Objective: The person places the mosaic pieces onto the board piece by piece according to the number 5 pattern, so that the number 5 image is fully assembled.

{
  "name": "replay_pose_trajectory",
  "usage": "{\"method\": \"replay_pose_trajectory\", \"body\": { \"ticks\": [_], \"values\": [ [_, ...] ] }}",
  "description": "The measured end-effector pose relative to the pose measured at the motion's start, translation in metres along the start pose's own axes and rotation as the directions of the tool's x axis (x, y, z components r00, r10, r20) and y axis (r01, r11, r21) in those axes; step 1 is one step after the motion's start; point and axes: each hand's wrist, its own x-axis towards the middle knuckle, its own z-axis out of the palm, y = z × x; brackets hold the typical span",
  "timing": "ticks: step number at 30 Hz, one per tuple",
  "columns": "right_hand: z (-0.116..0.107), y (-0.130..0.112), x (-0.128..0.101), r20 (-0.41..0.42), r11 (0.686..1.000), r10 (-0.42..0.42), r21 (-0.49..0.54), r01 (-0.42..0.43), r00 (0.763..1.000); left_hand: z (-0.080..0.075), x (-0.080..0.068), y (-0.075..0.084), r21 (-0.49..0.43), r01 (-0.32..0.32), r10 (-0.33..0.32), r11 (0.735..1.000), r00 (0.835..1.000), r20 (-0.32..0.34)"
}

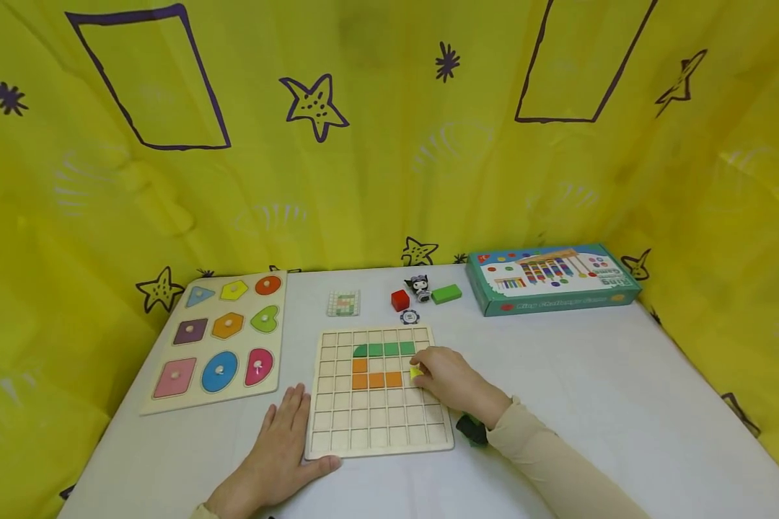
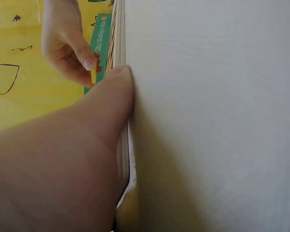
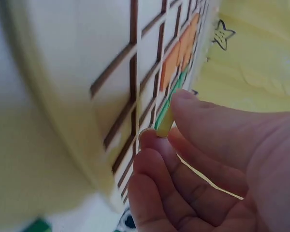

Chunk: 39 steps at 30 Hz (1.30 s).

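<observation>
- yellow piece [image 1: 416,372] pinched in right hand [image 1: 451,382] btwn thumb and forefinger tips, held over the grid board [image 1: 379,432], right side, just right of the orange row's end; wrist view shows the piece on edge, long axis roughly upright to the board face, near it; touching or not, can't tell.
- empty cells lie directly under/left of the fingertips; right hand is the nearer one by far.
- left hand [image 1: 285,450] flat on the table [image 1: 623,404], fingers straight, holding nothing; thumb side pressed against the board's left edge, near corner.
- board contents: green pieces [image 1: 383,349] in a row w/ a rounded left end, orange pieces [image 1: 373,375] in an l shape below; other cells bare.
- shape puzzle [image 1: 217,339] at left w/ all nine pegged shapes seated.
- back of table: small card [image 1: 343,303], red cube [image 1: 399,300], figurine [image 1: 420,287], green block [image 1: 446,293], teal box [image 1: 552,279], lid on.
</observation>
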Motion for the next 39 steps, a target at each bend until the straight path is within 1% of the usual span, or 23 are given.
{"method": "replay_pose_trajectory", "body": {
  "ticks": [5, 9, 13, 17, 20, 21, 23, 25, 27, 29, 31, 33, 36, 39],
  "values": [
    [0.008, -0.005, 0.005, -0.015, 0.999, -0.002, -0.036, 0.001, 1.0, 0.0, 0.001, 0.001, -0.019, -0.012, 0.012, 1.0, 1.0, -0.01],
    [0.013, -0.007, 0.008, -0.026, 0.997, -0.009, -0.079, 0.007, 1.0, 0.0, 0.001, 0.0, -0.012, -0.002, 0.002, 1.0, 1.0, 0.01],
    [0.016, -0.009, 0.009, -0.04, 0.994, -0.011, -0.109, 0.007, 0.999, 0.0, 0.001, -0.002, 0.005, -0.005, 0.005, 1.0, 1.0, 0.028],
    [0.018, -0.008, 0.008, -0.065, 0.989, -0.05, -0.143, 0.04, 0.997, 0.002, 0.001, -0.004, 0.011, -0.015, 0.015, 1.0, 1.0, 0.015],
    [0.012, -0.002, 0.004, -0.082, 0.987, -0.094, -0.137, 0.082, 0.992, 0.002, 0.001, -0.005, 0.011, -0.009, 0.009, 1.0, 1.0, 0.017],
    [0.008, 0.0, 0.002, -0.087, 0.989, -0.097, -0.124, 0.086, 0.991, 0.003, 0.001, -0.005, 0.013, -0.006, 0.006, 1.0, 1.0, 0.022],
    [-0.003, 0.007, -0.004, -0.104, 0.993, -0.079, -0.096, 0.069, 0.991, 0.003, 0.001, -0.005, 0.016, 0.0, -0.001, 1.0, 1.0, 0.029],
    [-0.013, 0.017, -0.011, -0.122, 0.996, -0.043, -0.089, 0.032, 0.992, 0.003, 0.001, -0.005, 0.019, 0.006, -0.006, 1.0, 1.0, 0.029],
    [-0.024, 0.025, -0.02, -0.133, 0.997, 0.034, -0.071, -0.044, 0.99, 0.002, 0.001, -0.004, 0.023, 0.011, -0.011, 1.0, 0.999, 0.031],
    [-0.031, 0.033, -0.029, -0.132, 0.99, 0.116, -0.068, -0.126, 0.984, 0.002, 0.001, -0.004, 0.029, 0.015, -0.016, 0.999, 0.999, 0.031],
    [-0.035, 0.039, -0.037, -0.118, 0.978, 0.19, -0.057, -0.198, 0.975, 0.002, 0.0, -0.004, 0.032, 0.017, -0.018, 0.999, 0.999, 0.031],
    [-0.035, 0.042, -0.043, -0.092, 0.969, 0.234, -0.058, -0.24, 0.968, 0.002, -0.001, -0.004, 0.031, 0.02, -0.02, 0.999, 0.999, 0.024],
    [-0.03, 0.044, -0.047, -0.063, 0.964, 0.246, -0.085, -0.251, 0.967, 0.002, -0.002, -0.004, 0.025, 0.018, -0.018, 1.0, 1.0, 0.016],
    [-0.024, 0.043, -0.048, -0.08, 0.958, 0.245, -0.136, -0.254, 0.966, 0.003, 0.0, -0.003, 0.013, 0.003, -0.003, 1.0, 1.0, 0.001]
  ]
}}
